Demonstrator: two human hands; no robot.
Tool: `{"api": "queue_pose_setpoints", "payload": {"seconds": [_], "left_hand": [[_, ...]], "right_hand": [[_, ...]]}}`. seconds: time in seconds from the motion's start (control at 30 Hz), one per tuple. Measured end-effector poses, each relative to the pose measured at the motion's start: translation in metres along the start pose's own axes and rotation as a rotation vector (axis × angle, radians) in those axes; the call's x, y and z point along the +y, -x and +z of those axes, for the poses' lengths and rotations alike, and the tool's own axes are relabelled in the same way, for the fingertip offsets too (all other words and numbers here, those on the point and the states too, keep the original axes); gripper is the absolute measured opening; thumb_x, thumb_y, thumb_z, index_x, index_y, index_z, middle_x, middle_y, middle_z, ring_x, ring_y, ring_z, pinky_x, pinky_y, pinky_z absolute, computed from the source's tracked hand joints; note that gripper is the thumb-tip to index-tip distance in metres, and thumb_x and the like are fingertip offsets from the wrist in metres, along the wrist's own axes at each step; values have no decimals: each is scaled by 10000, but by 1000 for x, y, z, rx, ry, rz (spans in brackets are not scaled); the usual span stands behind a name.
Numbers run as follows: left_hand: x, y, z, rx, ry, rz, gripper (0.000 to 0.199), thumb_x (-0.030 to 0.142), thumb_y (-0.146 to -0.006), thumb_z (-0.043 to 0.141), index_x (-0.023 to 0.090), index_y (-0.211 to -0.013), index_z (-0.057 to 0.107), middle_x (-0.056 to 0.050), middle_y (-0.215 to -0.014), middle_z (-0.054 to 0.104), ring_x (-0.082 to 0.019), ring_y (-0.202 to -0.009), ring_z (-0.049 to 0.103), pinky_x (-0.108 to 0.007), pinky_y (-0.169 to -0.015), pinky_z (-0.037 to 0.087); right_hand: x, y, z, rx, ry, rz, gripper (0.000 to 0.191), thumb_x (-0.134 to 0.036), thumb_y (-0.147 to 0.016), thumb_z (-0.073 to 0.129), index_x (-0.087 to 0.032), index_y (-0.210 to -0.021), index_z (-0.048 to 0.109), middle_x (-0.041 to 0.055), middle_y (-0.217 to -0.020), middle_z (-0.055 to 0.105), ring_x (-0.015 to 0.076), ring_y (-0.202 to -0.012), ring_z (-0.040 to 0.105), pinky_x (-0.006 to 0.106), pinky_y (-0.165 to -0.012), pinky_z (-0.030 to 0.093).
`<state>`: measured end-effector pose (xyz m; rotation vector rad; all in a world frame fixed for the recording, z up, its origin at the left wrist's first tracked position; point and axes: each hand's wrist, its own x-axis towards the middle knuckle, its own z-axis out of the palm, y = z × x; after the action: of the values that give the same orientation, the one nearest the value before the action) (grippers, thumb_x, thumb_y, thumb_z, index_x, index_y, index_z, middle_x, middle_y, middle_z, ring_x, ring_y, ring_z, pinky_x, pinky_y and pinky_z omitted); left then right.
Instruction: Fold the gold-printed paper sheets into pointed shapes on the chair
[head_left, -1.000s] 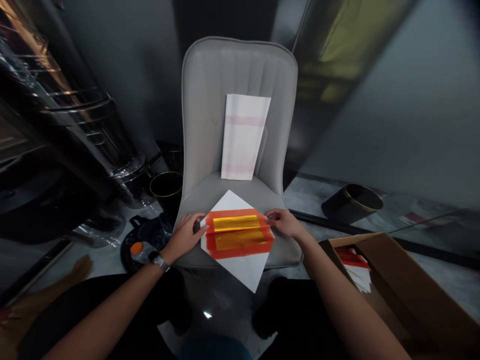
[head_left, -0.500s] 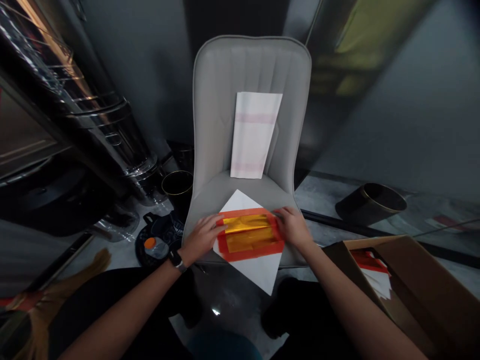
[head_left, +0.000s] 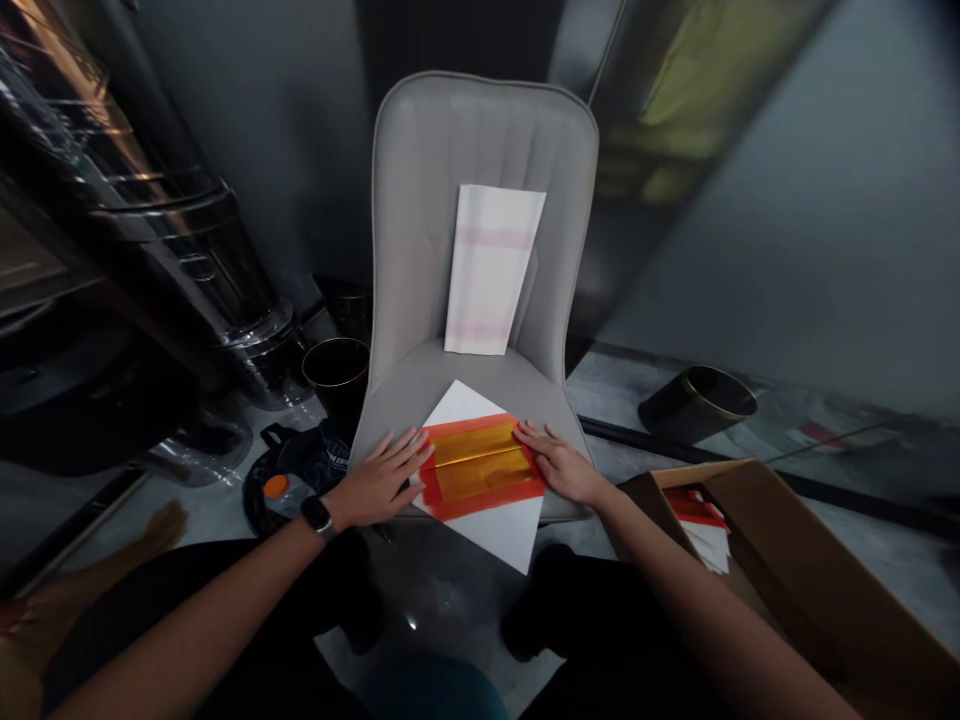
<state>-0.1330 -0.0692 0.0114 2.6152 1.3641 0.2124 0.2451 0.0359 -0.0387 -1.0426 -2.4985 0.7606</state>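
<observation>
A white sheet of paper point(head_left: 491, 537) with a wide orange-red band and a gold foil rectangle point(head_left: 480, 475) lies turned cornerwise on the seat of a grey chair point(head_left: 397, 390). A crease runs across the foil. My left hand point(head_left: 379, 482) rests flat on the sheet's left side, fingers spread. On the right edge of the band, my right hand point(head_left: 559, 462) lies with its fingers stretched out. A stack of white folded paper point(head_left: 493, 275) with faint pink stripes leans upright against the chair's backrest.
At right, an open cardboard box point(head_left: 817, 560) holds more red-and-white papers point(head_left: 701, 530). Black bins with gold rims stand left point(head_left: 337, 362) and right point(head_left: 697, 400) of the chair. A bottle with an orange cap point(head_left: 276, 487) is on the floor at left, near plastic-wrapped cylinders point(head_left: 195, 250).
Both hands have flattened: their fingers, curled at the foil's edges before, now lie stretched on the sheet. The view has shifted, so everything appears slightly further left.
</observation>
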Motion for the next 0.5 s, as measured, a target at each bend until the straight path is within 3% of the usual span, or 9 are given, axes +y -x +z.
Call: {"api": "queue_pose_setpoints", "payload": {"seconds": [0.17, 0.27, 0.37, 0.5], "left_hand": [[7, 13, -9, -72, 11, 55, 653, 263, -978, 479, 220, -1605, 305, -96, -1671, 305, -279, -1562, 227, -525, -1278, 110], [6, 15, -7, -108, -7, 60, 749, 342, -935, 561, 208, -1616, 279, -114, -1675, 285, -304, -1561, 226, -532, -1273, 129], [5, 10, -2, -65, -11, 46, 807, 502, -901, 646, 195, -1587, 352, -144, -1647, 347, -342, -1534, 292, -553, -1258, 187], [8, -1, 0, 44, 62, -49, 535, 388, -959, 592, 228, -1465, 525, -107, -1560, 502, -301, -1462, 430, -531, -1221, 311]], "right_hand": [[4, -10, -20, -83, -122, 34, 629, -80, -895, 462, -308, -1476, 542, 16, -1540, 515, 236, -1476, 411, 583, -1273, 199], [7, -18, -31, -127, -155, 40, 606, -86, -871, 545, -322, -1426, 598, 2, -1498, 566, 264, -1443, 468, 565, -1270, 239], [9, -21, -39, -156, -174, 38, 623, -87, -839, 598, -292, -1426, 602, 31, -1511, 558, 271, -1410, 513, 516, -1253, 311], [9, -15, -43, -182, -206, 24, 731, -43, -758, 624, -282, -1447, 579, 51, -1563, 502, 274, -1448, 464, 473, -1225, 372]]}}
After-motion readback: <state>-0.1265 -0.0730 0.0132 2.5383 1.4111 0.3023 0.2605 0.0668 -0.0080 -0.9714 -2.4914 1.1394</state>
